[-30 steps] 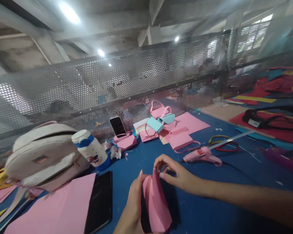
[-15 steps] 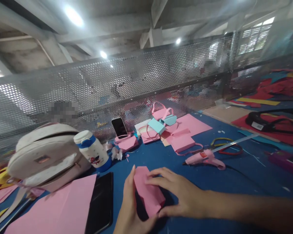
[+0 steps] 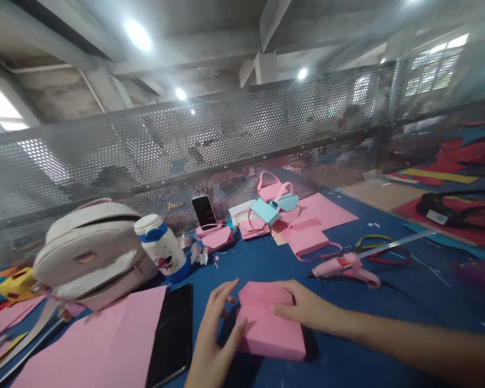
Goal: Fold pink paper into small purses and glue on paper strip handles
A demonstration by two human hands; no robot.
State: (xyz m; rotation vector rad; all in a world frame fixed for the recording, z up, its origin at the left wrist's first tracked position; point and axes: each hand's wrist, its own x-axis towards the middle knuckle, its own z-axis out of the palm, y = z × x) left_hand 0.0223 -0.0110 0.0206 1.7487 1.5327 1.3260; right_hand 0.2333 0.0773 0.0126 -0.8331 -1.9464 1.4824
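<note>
A folded pink paper bag [image 3: 269, 328] lies on the blue table in front of me, its flap pointing away and its thick front edge toward me. My right hand [image 3: 313, 310] holds it at the far right side, thumb on top and fingers over the edge. At its left side is my left hand [image 3: 218, 331], fingers spread, with the thumb tip at the paper's edge; whether it presses there I cannot tell. A pink glue gun [image 3: 343, 268] with a clear glue stick lies to the right, beyond my right forearm.
Finished pink and light-blue paper bags [image 3: 267, 211] stand at the back before a perforated metal screen [image 3: 226, 134]. Leftward are a phone [image 3: 203, 211], a bottle [image 3: 161, 248], a backpack [image 3: 97, 250], pink sheets [image 3: 101, 337] and a black tablet [image 3: 173, 334]. Scissors [image 3: 382, 250] lie behind the glue gun.
The pink paper bag has turned from narrow and tilted between both hands to lying flat, broad side up. My left hand's fingers have come away from it; the right hand's grip has moved toward the far edge.
</note>
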